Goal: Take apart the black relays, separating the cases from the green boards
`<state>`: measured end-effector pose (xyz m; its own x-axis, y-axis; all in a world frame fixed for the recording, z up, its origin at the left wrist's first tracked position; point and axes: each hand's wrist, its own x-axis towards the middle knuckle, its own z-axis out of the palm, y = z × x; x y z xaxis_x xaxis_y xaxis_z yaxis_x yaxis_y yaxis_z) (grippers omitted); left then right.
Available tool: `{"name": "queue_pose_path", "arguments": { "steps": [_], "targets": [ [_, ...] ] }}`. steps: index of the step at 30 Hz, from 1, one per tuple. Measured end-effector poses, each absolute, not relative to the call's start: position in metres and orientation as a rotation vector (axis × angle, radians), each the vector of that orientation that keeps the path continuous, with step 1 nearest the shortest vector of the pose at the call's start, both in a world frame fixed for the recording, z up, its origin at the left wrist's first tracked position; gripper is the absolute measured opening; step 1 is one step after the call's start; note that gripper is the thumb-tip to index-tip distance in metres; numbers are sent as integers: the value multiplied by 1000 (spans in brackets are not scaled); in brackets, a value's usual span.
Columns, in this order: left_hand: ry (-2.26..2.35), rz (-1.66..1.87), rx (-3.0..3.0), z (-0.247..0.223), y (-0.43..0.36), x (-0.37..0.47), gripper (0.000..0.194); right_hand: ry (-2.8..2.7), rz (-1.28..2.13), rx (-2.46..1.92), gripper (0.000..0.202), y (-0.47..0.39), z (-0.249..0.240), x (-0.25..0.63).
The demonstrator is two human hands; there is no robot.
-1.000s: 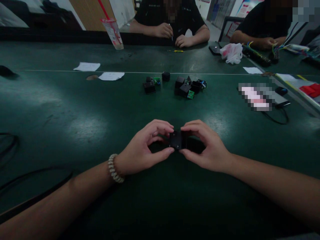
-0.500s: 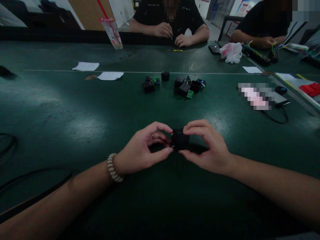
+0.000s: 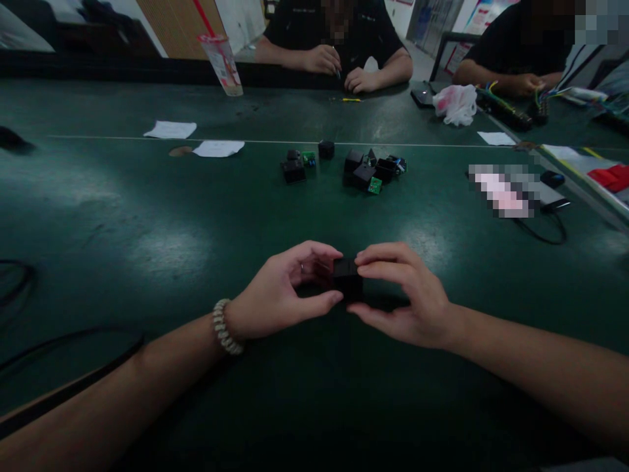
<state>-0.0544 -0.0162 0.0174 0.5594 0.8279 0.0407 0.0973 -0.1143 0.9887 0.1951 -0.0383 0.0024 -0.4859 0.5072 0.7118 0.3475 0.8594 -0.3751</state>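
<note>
A small black box-shaped housing (image 3: 346, 280) is held between my two hands, low over the green tabletop (image 3: 295, 406). My left hand (image 3: 295, 285), with a beaded bracelet on its wrist, grips the housing's left side between thumb and fingertips. On the opposite side, my right hand (image 3: 405, 292) pinches it, with fingertips on the upper right edge and the thumb at the lower edge. The far fingers of my left hand are partly in shadow. Whatever is inside the housing does not show.
Beyond my hands lie several black housings (image 3: 363, 176) with green circuit boards (image 3: 375, 186), and more black parts (image 3: 293, 170) to their left. Paper slips (image 3: 219, 149), a cup with a straw (image 3: 225, 69) and a plastic bag (image 3: 456, 105) lie farther off. Two people sit opposite.
The housing has turned and shifted slightly left in my hands, and metallic points on its left side no longer show. My right hand has moved a little left and nearer to me.
</note>
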Motion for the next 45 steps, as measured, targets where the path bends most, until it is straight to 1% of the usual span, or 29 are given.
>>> {"name": "queue_pose_path", "arguments": {
  "steps": [3, 5, 8, 12, 17, 20, 29, 31, 35, 38, 42, 45],
  "targets": [
    [822, 760, 1537, 17, -16, -55, 46, -2082, 306, -675, 71, -38, 2, 195],
    [824, 768, 1508, 16, -15, -56, 45, -2069, 372, -706, 73, -36, 2, 196],
    [811, 784, 1480, 16, -15, -56, 45, -2077, 450, -745, 72, -34, 1, 196],
    [782, 806, 1455, 17, -14, -55, 43, -2100, 505, -796, 62, -34, -1, 195],
    [751, 815, 1425, 19, -15, -54, 40, -2106, 525, -770, 50, -33, 0, 194],
    [732, 813, 1419, 20, -14, -54, 40, -2098, 508, -761, 47, -33, 1, 195],
    [819, 815, 1517, 18, -14, -55, 40, -2079, 405, -782, 47, -34, 1, 193],
    [825, 793, 1520, 19, -15, -56, 43, -2078, 385, -784, 47, -34, 1, 193],
    [788, 744, 1504, 20, -14, -57, 54, -2080, 358, -788, 48, -35, 2, 194],
    [776, 726, 1485, 20, -14, -58, 51, -2080, 355, -784, 49, -35, 2, 194],
    [779, 740, 1462, 21, -14, -59, 43, -2034, 450, -775, 52, -35, 0, 194],
    [784, 766, 1424, 20, -15, -58, 44, -1960, 637, -792, 59, -36, -2, 195]
  ]
}}
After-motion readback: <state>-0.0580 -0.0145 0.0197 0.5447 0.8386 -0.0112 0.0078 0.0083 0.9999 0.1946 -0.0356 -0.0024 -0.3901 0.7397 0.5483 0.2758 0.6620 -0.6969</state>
